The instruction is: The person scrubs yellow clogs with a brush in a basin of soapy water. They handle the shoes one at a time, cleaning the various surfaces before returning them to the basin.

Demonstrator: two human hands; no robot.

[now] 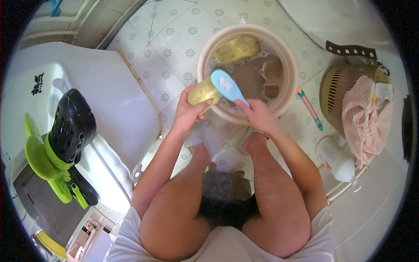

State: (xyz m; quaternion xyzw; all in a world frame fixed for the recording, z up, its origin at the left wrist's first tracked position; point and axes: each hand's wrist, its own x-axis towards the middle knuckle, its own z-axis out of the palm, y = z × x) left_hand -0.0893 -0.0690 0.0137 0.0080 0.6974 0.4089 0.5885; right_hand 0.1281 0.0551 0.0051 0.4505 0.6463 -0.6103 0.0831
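My left hand (187, 108) is closed round a yellow shoe (202, 93) with a patterned sole, holding it over the near left rim of a pale pink basin (204, 52). In my right hand (258, 115) is the handle of a light blue scrubbing brush (223, 84). The brush head overlaps the shoe's far end; its bristles are hidden, so I cannot tell if they touch. Murky, sudsy water fills the basin. A second yellow shoe (238, 49) lies sole up at its far side, and a brown shape (273, 72), partly under water, rests at the right.
Right of the basin, a pink and teal stick-like tool (310, 109) lies on the patterned tile floor (174, 48). Beyond it stand a basket (334, 94) with a pink checked cloth (364, 118) and a white bottle (335, 159). Black and green clogs (72, 126) sit at the left.
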